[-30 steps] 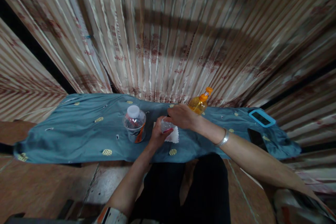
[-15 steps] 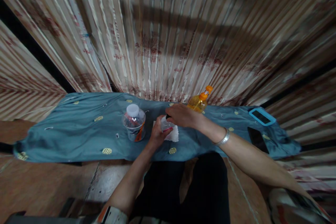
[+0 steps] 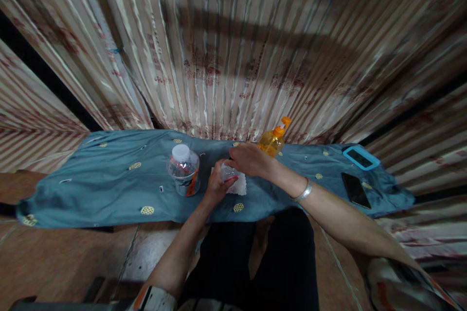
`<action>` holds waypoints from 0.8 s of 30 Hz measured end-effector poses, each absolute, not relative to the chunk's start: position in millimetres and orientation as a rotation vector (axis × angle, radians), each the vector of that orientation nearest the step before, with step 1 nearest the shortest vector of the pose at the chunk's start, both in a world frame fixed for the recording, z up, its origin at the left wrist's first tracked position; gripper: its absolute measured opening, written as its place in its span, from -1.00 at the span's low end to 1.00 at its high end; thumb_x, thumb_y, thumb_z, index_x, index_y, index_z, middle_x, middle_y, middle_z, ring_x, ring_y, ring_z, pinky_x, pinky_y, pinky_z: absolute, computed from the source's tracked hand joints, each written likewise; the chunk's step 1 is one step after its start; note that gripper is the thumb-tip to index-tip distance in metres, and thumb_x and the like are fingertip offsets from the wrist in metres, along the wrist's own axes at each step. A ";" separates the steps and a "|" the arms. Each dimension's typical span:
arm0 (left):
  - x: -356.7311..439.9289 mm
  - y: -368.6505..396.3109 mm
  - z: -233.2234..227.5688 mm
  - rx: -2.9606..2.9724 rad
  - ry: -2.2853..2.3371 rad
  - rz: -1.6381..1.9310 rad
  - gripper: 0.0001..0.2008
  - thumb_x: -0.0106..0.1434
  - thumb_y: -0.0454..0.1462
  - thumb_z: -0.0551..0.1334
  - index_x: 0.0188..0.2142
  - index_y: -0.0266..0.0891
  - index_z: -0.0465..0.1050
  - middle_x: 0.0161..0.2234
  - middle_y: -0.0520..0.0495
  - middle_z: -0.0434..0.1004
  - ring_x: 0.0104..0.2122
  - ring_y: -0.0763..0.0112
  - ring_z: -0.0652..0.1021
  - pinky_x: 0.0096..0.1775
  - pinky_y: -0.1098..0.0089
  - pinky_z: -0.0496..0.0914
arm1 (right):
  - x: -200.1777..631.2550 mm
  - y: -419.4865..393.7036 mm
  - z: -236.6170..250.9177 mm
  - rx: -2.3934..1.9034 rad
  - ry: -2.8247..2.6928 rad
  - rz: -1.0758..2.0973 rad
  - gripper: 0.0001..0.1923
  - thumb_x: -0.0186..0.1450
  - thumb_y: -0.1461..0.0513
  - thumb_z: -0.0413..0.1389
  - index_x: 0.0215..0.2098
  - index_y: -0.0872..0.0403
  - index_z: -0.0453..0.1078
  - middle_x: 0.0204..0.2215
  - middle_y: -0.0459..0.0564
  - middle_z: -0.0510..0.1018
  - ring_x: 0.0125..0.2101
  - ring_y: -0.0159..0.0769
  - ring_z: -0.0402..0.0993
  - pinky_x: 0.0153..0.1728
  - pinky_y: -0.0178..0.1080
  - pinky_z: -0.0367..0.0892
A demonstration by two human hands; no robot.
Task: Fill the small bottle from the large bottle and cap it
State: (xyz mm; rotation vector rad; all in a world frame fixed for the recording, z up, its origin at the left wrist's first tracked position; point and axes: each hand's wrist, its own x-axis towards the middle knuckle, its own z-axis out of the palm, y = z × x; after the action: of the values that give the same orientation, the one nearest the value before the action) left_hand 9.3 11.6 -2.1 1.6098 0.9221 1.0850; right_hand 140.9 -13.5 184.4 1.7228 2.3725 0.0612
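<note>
My left hand is wrapped round a small clear container with a reddish patch low on it. Over the container's top, the fingers of my right hand are bent together; what they pinch is too small and covered to make out. Beneath both hands lies a white scallop-edged cloth. Left of my left hand stands a clear plastic tub with an orange and dark print, and a white cap shows at its top. Just beyond my right hand is a pump bottle of yellow liquid with an orange pump.
A blue-green patterned cloth covers the narrow table. At its right end lie a blue-framed device and a dark phone. A striped curtain hangs right behind the table. My knees are under the front edge.
The view has shifted slightly. My left hand still grips the container, while the right fingers have turned a little at its top; the dark bit seen there earlier is now mostly hidden.
</note>
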 end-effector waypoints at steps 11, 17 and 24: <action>8.7 13.2 -8.2 1.656 0.971 1.113 -0.33 0.14 -0.16 0.56 0.19 -0.13 0.40 0.03 -0.13 0.67 0.01 0.06 0.68 0.07 0.16 0.54 | 146.2 -14.4 175.3 1.747 2.458 -0.078 -0.81 0.53 0.19 0.28 0.06 0.10 0.58 0.06 0.04 0.71 0.08 -0.10 0.68 0.16 0.11 0.57; 8.1 13.0 -5.9 1.652 0.935 1.135 -0.36 0.15 -0.13 0.54 0.16 -0.13 0.39 0.03 -0.11 0.66 0.02 0.09 0.68 0.09 0.17 0.54 | 156.3 -12.6 164.1 1.962 2.484 -0.244 -0.77 0.52 0.12 0.29 0.02 0.10 0.59 0.00 0.04 0.72 0.04 -0.10 0.70 0.15 0.11 0.58; 7.0 11.4 -1.5 1.623 0.917 1.155 -0.38 0.13 -0.13 0.53 0.13 -0.12 0.39 0.03 -0.09 0.67 0.04 0.10 0.68 0.11 0.16 0.53 | 189.3 -38.0 96.1 2.441 2.310 -0.498 -0.70 0.57 0.06 0.22 0.12 0.09 0.54 -0.08 0.00 0.71 -0.17 -0.23 0.72 -0.09 -0.07 0.66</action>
State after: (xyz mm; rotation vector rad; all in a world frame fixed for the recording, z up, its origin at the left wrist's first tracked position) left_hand 7.0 11.4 -1.5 1.6234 0.9174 1.1547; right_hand 189.3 -38.0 96.1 2.4412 2.3100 -0.4979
